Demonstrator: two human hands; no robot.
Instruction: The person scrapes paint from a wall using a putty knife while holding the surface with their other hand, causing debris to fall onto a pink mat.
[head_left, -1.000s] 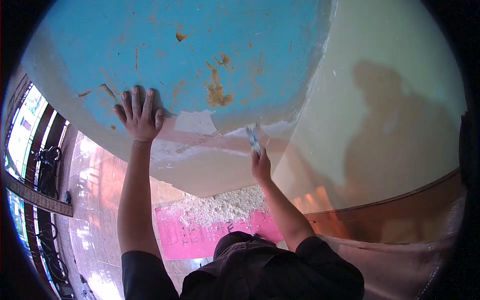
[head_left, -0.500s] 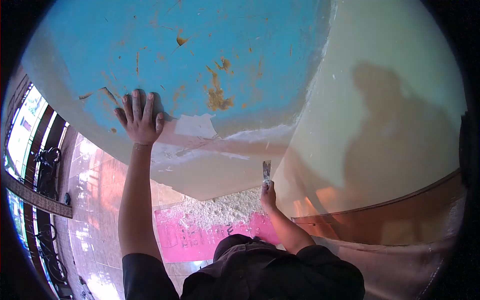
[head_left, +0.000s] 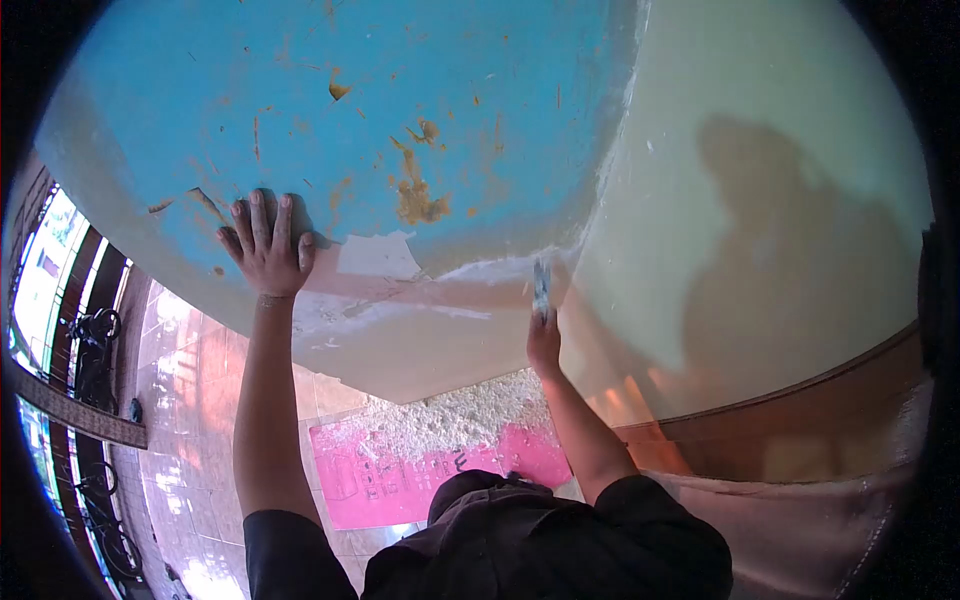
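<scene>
My left hand [head_left: 270,254] lies flat with fingers spread on a blue painted wall [head_left: 330,110], which has brown scraped spots and scratches. In my right hand [head_left: 543,342] is a putty knife [head_left: 542,286], its blade pointing up the wall close to the corner. The blade overlaps the right end of a rough white strip [head_left: 510,268] where the paint is gone. A pale bare patch [head_left: 378,256] shows between my hands. Below it the wall surface is beige.
White crumbled flakes [head_left: 450,415] are heaped on a pink sheet [head_left: 400,495] on the tiled floor [head_left: 200,400]. A pale green wall [head_left: 690,230] with my shadow stands at right, above a brown lower band [head_left: 760,440]. Bicycles [head_left: 100,510] are at the left.
My right hand has moved up with the putty knife, bringing the blade from below the white strip to its right end. My left hand stays flat on the wall; the view shifted slightly.
</scene>
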